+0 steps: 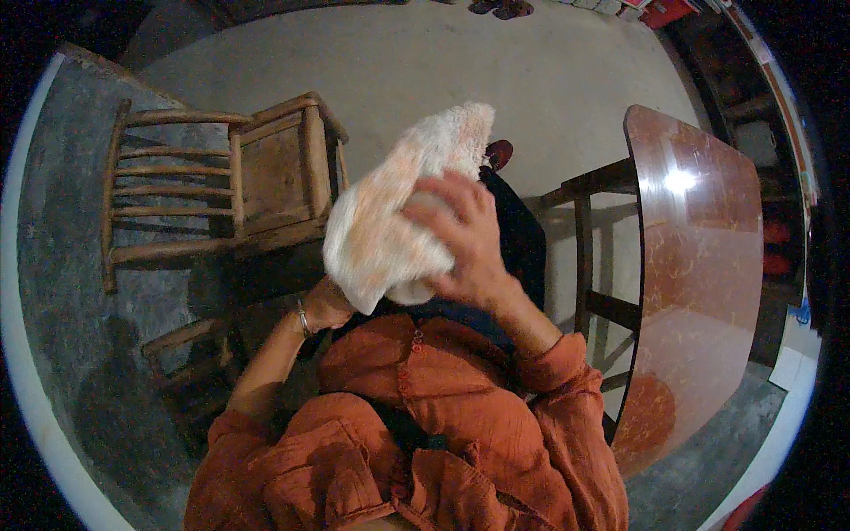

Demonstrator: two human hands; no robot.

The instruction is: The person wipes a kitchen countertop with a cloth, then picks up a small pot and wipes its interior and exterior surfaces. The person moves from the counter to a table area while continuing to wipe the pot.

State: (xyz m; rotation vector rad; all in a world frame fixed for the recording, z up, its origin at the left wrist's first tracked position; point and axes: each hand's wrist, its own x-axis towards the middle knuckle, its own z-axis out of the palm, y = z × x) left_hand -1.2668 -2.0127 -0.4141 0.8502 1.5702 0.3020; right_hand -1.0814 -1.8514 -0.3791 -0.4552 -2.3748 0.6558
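A fluffy white towel with peach-coloured patches (381,221) is bunched in front of my body, its far end pointing up and away to the right. My right hand (460,230) lies over its right side, fingers curled on the cloth and thumb at the near edge, slightly smeared by motion. My left hand (328,305), below a bracelet-ringed wrist, reaches under the towel's near left edge. The towel hides its fingers.
A wooden chair (283,168) lies or stands sideways at the left, with another wooden frame (186,345) nearer. On the right is a glossy brown table (699,292) with dark legs. A dark red shoe (499,154) shows beyond the towel. Shoes (503,8) sit at the far wall.
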